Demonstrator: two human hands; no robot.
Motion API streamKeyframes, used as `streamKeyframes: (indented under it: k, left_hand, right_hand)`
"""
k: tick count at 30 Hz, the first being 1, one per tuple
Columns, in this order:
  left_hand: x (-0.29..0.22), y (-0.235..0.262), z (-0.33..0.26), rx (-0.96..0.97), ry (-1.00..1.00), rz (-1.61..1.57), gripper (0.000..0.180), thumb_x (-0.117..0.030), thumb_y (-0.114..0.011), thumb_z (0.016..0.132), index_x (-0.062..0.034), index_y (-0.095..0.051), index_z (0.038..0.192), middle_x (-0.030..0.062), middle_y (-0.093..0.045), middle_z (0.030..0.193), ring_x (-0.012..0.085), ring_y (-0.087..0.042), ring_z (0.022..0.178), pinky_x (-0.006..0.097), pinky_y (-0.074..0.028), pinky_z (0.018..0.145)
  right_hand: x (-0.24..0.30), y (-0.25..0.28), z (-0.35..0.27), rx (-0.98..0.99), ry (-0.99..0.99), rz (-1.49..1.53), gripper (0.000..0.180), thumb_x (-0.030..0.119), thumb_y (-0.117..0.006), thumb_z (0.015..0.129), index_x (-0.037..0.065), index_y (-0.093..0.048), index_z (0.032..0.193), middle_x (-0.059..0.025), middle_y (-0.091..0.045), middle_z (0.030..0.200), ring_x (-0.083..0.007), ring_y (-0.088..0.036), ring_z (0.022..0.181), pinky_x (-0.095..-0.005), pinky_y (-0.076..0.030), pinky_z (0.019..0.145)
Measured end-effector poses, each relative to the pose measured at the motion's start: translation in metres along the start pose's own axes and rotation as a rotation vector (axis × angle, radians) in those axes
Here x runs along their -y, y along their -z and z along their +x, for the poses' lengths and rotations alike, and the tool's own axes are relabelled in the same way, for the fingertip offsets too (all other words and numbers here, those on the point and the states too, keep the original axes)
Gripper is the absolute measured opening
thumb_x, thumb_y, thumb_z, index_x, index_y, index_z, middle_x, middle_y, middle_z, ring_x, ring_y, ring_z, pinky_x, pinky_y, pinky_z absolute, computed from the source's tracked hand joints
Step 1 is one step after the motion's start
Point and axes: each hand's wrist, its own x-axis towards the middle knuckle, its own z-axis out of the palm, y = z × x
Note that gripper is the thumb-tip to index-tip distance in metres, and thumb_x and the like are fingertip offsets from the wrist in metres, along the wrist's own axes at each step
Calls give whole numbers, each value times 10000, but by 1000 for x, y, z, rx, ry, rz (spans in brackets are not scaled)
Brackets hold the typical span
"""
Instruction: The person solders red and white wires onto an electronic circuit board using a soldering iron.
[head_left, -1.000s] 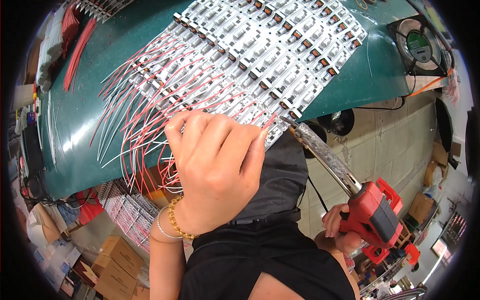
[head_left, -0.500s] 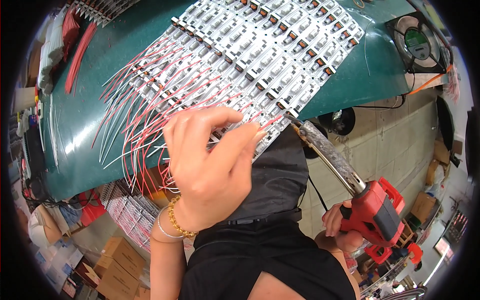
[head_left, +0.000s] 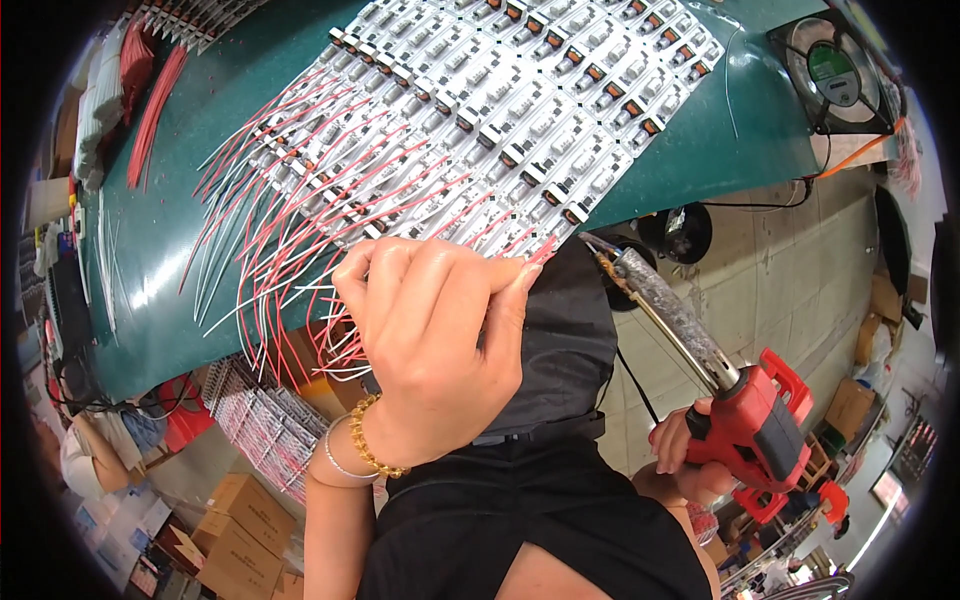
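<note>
My left hand (head_left: 432,345) is curled at the near edge of a white panel of small circuit boards (head_left: 500,110) lying on a green table (head_left: 170,180). Its fingers pinch thin red and white wires (head_left: 300,240) that fan out from the boards. My right hand (head_left: 690,455) sits low at the right, gripping a red soldering gun (head_left: 745,425). The gun's long metal barrel (head_left: 655,300) points up toward the panel's near corner, its tip just short of the boards.
A square fan (head_left: 835,70) stands at the table's far right. Loose red wires (head_left: 150,100) lie at the far left. Cardboard boxes (head_left: 240,520) and more board panels (head_left: 265,430) sit on the floor below the table.
My left hand has shifted slightly along the panel edge and closed more tightly on the wires. The soldering gun has stayed almost still.
</note>
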Motion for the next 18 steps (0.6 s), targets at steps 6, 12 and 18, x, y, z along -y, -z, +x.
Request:
streamKeyframes:
  k: [6,12,18]
  left_hand:
    - [2,-8,-4,-43,-34,47,145,-86,-748,706,-105,-609,747,8,-518,701,213,-493,703,377,-330,782]
    - [-2,-7,-4,3,-30,63,139,-16,-741,730,-78,-627,780,24,-575,733,208,-529,727,360,-351,800]
    - [2,-10,-7,-58,-64,81,135,-93,-741,708,-103,-620,767,11,-525,726,213,-484,716,380,-330,779]
  right_hand:
    - [-3,3,-4,20,-88,-52,916,702,-577,788,-62,-421,1269,28,-461,482,-119,-485,393,-261,-423,445]
    - [1,-12,1,-287,-191,220,556,520,-801,700,52,-509,637,-13,-496,515,-141,-468,399,-266,-340,394]
    - [-1,-4,-8,-83,-90,-84,836,670,-566,822,-52,-454,1230,27,-467,497,-107,-493,407,-258,-438,454]
